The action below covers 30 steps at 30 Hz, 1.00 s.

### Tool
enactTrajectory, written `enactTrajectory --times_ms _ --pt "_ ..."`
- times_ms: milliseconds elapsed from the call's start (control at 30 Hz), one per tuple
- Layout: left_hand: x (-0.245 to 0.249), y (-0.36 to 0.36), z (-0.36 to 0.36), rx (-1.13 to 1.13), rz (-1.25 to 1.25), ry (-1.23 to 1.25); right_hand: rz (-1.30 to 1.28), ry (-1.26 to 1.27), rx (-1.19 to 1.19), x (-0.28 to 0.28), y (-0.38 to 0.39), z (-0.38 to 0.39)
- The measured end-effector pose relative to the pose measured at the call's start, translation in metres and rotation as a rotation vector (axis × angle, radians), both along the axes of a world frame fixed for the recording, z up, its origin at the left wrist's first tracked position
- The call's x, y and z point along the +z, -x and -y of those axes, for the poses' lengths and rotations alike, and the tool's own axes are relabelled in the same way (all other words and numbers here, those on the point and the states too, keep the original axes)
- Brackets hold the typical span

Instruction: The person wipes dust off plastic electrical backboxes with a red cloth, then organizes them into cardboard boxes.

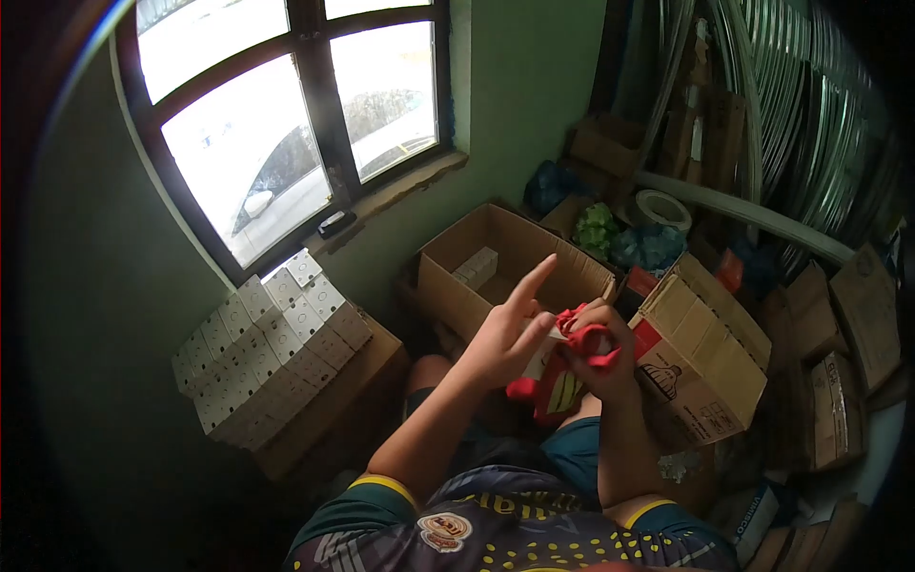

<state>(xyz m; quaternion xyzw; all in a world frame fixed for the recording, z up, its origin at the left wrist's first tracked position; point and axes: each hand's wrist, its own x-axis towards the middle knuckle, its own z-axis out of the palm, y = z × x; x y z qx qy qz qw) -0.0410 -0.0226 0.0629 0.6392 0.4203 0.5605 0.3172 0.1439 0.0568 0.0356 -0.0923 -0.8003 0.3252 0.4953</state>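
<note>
My left hand (505,343) is raised in front of my lap, its index finger stretched upward and its thumb beside a small white box (541,358). The other fingers are bent around this box and mostly hidden. A bunched red cloth (593,345) sits in my right hand (615,367), whose fingers are curled round it. The cloth is against the box, and its lower part, with pale yellow-green stripes, hangs over my thigh.
White boxes (272,348) stand stacked on a brown carton (334,405) at left. An open carton (453,253) ahead holds a few white boxes. A printed carton (705,367) leans at right, near plastic bags (648,246) and flattened cardboard (867,310). A window (305,124) is ahead-left.
</note>
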Motion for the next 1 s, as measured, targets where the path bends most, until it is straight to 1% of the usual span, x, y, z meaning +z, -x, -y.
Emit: enactTrajectory --times_ms 33,133,167,267,300,367,400,433,500,533,567,600,667,700,800,833,867,933,1000 --pt "0.005 0.0 0.0 0.005 -0.061 0.005 -0.113 0.121 0.024 -0.004 0.004 -0.001" --pt "-0.019 -0.01 -0.027 0.112 0.101 -0.031 -0.208 0.368 0.018 -0.003 0.004 0.0" --pt "-0.019 -0.007 -0.028 0.055 0.094 0.094 -0.177 0.421 0.014 0.003 0.005 0.0" --pt "-0.022 -0.004 -0.031 0.122 0.147 0.077 0.068 0.351 -0.02 0.01 -0.002 -0.004" --pt "-0.032 -0.005 -0.039 0.059 0.399 0.05 -0.022 0.426 -0.017 0.003 -0.005 -0.01" --pt "-0.061 -0.018 -0.055 -0.072 0.912 0.004 -0.19 0.334 -0.147 -0.006 -0.008 -0.026" --pt "-0.062 -0.028 -0.05 -0.081 0.995 0.016 -0.27 0.291 -0.212 -0.01 -0.01 -0.028" --pt "-0.059 -0.04 -0.044 -0.091 1.075 0.023 -0.427 0.511 -0.221 -0.014 -0.002 -0.021" --pt "-0.065 -0.054 -0.038 -0.148 1.226 -0.006 -0.562 0.496 -0.275 -0.024 0.007 -0.026" --pt "-0.071 -0.057 -0.036 -0.054 1.119 0.011 -0.631 0.494 -0.303 -0.026 0.011 -0.025" --pt "-0.076 -0.057 -0.035 0.018 1.11 0.053 -0.661 0.572 -0.221 -0.03 0.014 -0.018" --pt "-0.077 -0.056 -0.033 0.09 1.102 0.094 -0.518 0.478 -0.176 -0.029 0.016 -0.016" --pt "-0.076 -0.048 -0.032 0.086 1.131 0.092 -0.228 0.28 -0.076 -0.027 0.018 -0.015" --pt "-0.076 -0.042 -0.03 0.024 1.072 0.065 -0.155 0.228 -0.045 -0.023 0.022 -0.008" --pt "-0.068 -0.037 -0.023 0.019 0.767 -0.011 -0.342 0.274 0.154 -0.022 0.03 -0.004" --pt "-0.061 -0.039 -0.017 0.041 0.569 -0.004 -0.368 0.349 0.149 -0.024 0.026 -0.007" --pt "-0.073 -0.045 -0.018 -0.056 0.602 0.001 -0.447 0.357 0.162 -0.022 0.027 -0.013" --pt "-0.081 -0.05 -0.012 -0.076 0.479 -0.013 -0.354 0.25 0.129 -0.009 0.015 -0.023" --pt "-0.081 -0.05 -0.01 0.053 0.545 0.003 -0.493 0.329 0.115 -0.018 0.031 -0.015"
